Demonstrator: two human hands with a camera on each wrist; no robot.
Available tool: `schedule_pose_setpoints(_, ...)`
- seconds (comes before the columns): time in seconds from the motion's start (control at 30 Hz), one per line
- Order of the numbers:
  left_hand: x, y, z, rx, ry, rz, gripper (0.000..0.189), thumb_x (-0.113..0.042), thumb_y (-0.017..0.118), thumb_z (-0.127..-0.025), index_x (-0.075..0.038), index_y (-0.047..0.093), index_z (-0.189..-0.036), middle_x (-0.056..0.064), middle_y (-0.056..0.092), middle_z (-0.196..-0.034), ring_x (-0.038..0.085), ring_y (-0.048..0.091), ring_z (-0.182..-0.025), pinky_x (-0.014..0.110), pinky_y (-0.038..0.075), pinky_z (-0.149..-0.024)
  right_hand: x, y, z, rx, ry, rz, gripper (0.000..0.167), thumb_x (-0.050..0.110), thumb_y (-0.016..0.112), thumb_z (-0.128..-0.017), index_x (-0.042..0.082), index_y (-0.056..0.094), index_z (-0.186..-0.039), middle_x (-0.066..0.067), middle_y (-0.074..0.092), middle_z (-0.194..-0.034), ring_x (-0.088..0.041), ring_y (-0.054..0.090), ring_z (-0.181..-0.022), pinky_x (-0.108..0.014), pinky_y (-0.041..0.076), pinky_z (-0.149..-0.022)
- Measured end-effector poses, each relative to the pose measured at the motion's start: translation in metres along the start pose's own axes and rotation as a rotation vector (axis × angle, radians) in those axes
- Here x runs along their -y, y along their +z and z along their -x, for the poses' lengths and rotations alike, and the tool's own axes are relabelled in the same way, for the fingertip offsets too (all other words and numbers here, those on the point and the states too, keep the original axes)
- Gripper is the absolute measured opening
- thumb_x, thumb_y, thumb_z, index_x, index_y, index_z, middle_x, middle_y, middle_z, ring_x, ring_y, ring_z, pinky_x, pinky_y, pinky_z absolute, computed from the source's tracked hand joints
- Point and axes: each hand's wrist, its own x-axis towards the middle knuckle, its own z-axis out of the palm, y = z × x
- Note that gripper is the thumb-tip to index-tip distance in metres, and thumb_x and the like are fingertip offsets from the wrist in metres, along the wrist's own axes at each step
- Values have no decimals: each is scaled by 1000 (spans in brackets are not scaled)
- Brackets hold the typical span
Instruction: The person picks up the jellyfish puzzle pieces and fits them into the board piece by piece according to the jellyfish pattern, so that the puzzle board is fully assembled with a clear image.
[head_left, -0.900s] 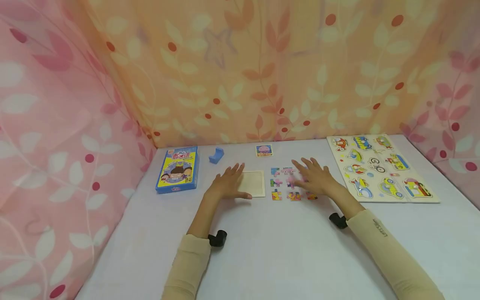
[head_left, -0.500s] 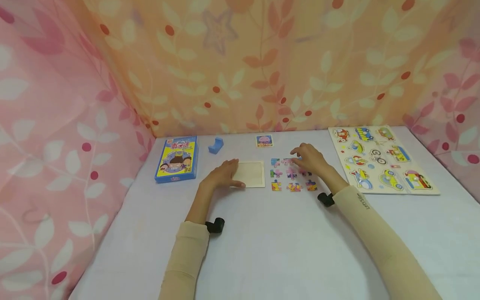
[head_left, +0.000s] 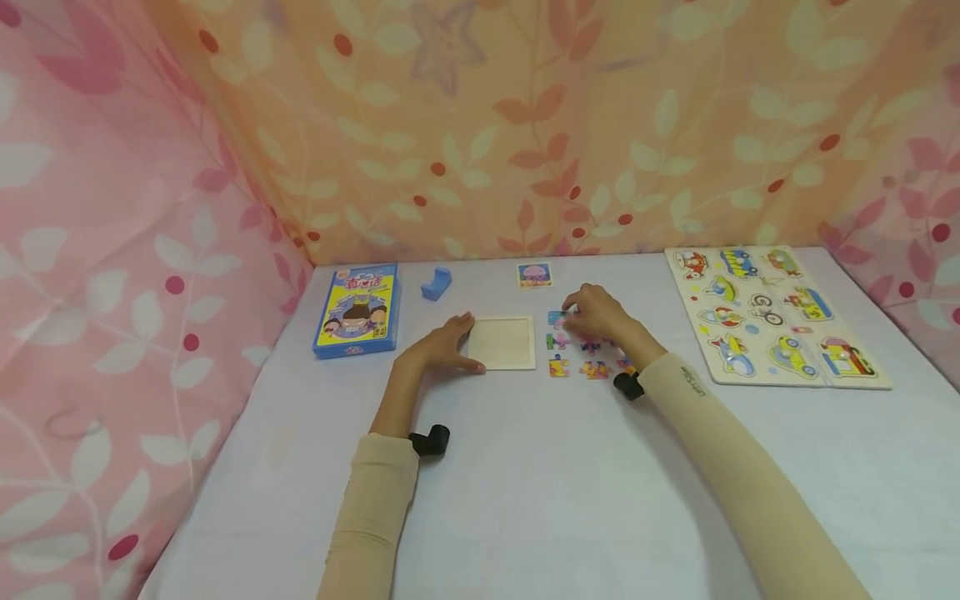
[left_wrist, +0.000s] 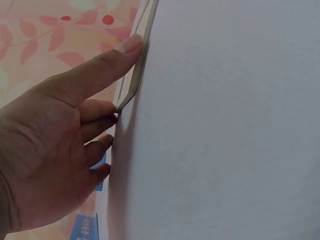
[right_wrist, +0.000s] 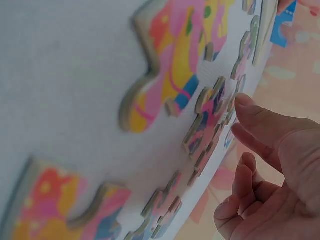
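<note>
A flat wooden puzzle tray (head_left: 512, 343) lies on the table with bare wood inside its raised rim. My left hand (head_left: 444, 346) holds its left side; in the left wrist view the thumb (left_wrist: 132, 46) lies on the near edge and fingers meet the corner. Right of the tray, several jigsaw pieces (head_left: 558, 367) are laid out in rows, pink, yellow and blue. My right hand (head_left: 596, 315) hovers over the back row, covering part of it. Its thumb (right_wrist: 246, 101) and index finger are bent close to a back-row piece, a gap between them.
A small jellyfish picture card (head_left: 534, 275) lies behind the pieces. To the left are a blue-and-yellow card box (head_left: 357, 312) and a blue plastic part (head_left: 437, 284). A large vehicle puzzle board (head_left: 776, 321) lies at the right. Patterned curtains (head_left: 480, 125) enclose the table.
My right hand has drawn its spread fingers together and moved left and back, over the back-row pieces. My left hand has settled more closely against the tray's left side.
</note>
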Motion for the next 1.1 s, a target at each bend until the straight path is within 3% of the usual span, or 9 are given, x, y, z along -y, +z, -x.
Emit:
schedule_pose_setpoints(0.2, 8, -2, 3, 7, 41, 22, 89, -43, 67, -80, -13, 17, -148, 8, 11, -155, 28, 7, -143, 48, 13, -115, -3, 2, -5, -4, -35, -24, 26, 12, 69, -77, -2, 67, -99, -19, 62, -91, -29, 52, -85, -45, 43, -81)
schedule_pose_setpoints(0.47, 19, -1, 2, 3, 103, 72, 72, -33, 57, -90, -13, 18, -148, 6, 11, -155, 26, 4, -144, 49, 8, -115, -1, 0, -9, 60, 16, -60, 29, 18, 66, -82, -1, 64, -104, -13, 56, -85, -23, 45, -79, -35, 39, -71)
schedule_pose_setpoints(0.8, 25, 2, 0, -11, 148, 86, 70, -31, 56, -91, -12, 19, -147, 6, 13, -155, 27, 4, -144, 50, 7, -115, 46, 23, -36, 65, -66, -160, 28, 21, 67, -83, 0, 65, -101, -4, 48, -73, -17, 43, -70, -26, 35, -59)
schedule_pose_setpoints(1.1, 28, 4, 1, -66, 182, 100, 67, -29, 59, -89, -9, 27, -145, 7, 20, -153, 29, 8, -143, 53, 10, -114, 72, 40, -47, 67, -80, -194, 30, 21, 69, -81, 0, 65, -102, -7, 49, -77, -20, 44, -76, -29, 36, -67)
